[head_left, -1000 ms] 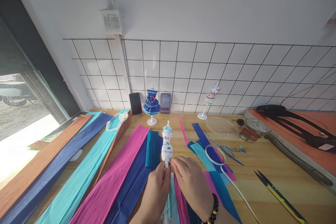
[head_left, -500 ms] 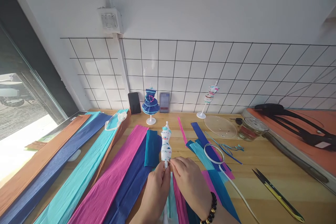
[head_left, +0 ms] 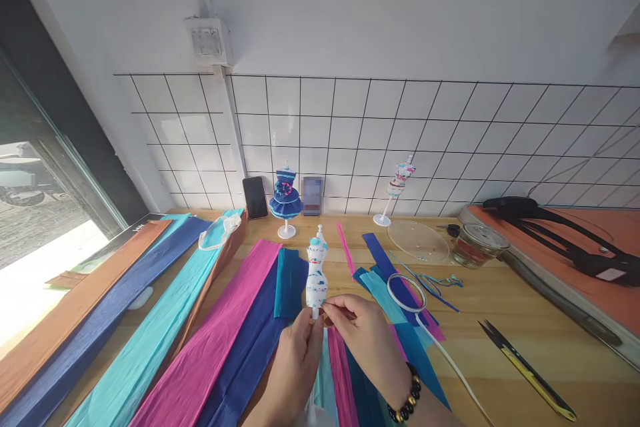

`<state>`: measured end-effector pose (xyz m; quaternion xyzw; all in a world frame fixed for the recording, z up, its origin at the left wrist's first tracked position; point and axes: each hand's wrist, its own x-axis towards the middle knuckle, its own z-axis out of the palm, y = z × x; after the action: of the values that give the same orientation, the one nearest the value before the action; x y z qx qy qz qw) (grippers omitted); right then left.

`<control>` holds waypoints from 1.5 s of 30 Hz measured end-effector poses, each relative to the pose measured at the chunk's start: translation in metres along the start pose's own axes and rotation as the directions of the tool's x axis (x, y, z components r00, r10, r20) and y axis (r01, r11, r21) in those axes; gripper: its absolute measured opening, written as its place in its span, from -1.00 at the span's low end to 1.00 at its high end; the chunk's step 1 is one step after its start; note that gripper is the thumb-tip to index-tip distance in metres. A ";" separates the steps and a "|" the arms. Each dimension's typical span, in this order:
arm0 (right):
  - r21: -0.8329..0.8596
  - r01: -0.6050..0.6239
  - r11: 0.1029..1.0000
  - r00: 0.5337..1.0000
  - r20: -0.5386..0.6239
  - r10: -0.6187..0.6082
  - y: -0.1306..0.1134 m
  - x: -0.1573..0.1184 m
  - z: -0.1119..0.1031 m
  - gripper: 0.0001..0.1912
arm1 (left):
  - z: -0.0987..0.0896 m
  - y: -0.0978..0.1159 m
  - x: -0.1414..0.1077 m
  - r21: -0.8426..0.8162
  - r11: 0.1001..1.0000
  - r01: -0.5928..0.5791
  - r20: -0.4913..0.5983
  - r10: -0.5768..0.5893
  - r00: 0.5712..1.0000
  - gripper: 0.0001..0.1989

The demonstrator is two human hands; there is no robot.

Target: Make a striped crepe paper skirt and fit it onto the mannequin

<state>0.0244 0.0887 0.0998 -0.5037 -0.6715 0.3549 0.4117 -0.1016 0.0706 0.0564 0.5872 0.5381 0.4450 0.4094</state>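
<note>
A small white dress form [head_left: 317,280] with blue and pink marks stands upright between my hands, its turquoise neckline facing me. My left hand [head_left: 296,353] is closed round its thin stand, just below the torso. The stand's foot is mostly hidden beneath my wrist. With thumb and index finger pinched together, my right hand [head_left: 357,330] is at the form's lower right edge; whatever is in the pinch, if anything, is too small to make out. A black bead bracelet [head_left: 407,400] circles the right wrist. Turquoise and magenta crepe paper strips [head_left: 343,373] lie under the hands.
Long crepe paper sheets [head_left: 210,340] cover the left. Behind stand a dress form in a blue dress [head_left: 287,197], another form [head_left: 400,180] and a phone [head_left: 255,198]. To the right are a tape roll [head_left: 390,290], tweezers [head_left: 530,373], a glass jar [head_left: 477,247] and a clear disc [head_left: 417,240].
My right hand has shifted slightly up and right, its pinch still by the form's lower edge. The dress form has tilted or turned a little; my left hand keeps its hold.
</note>
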 end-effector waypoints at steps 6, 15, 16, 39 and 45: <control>0.191 -0.103 0.976 0.994 0.063 0.093 -0.003 0.001 -0.004 -0.73 | -0.003 0.001 -0.001 0.119 0.991 -0.057 0.037 0.053 0.998 -0.76; -0.003 -0.067 0.998 0.996 -0.056 0.067 -0.003 -0.003 -0.001 -0.81 | -0.003 0.001 -0.002 0.265 0.962 -0.068 0.095 0.044 0.994 -0.77; 0.017 -0.067 0.998 0.997 -0.047 0.067 -0.003 -0.004 -0.001 -0.81 | -0.003 0.002 -0.002 0.260 0.964 -0.060 0.094 0.037 0.995 -0.77; -0.050 0.024 0.998 0.999 -0.040 -0.026 0.004 -0.004 -0.001 -0.84 | -0.003 -0.002 -0.002 0.288 0.949 -0.127 0.088 0.106 0.990 -0.77; -0.167 0.171 0.971 0.984 -0.015 -0.175 0.007 -0.005 0.000 -0.83 | -0.003 -0.004 0.000 0.175 0.980 -0.098 0.090 0.083 0.992 -0.77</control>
<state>0.0281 0.0858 0.0922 -0.4809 -0.7338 0.2532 0.4076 -0.1054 0.0708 0.0536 0.6635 0.5312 0.3883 0.3561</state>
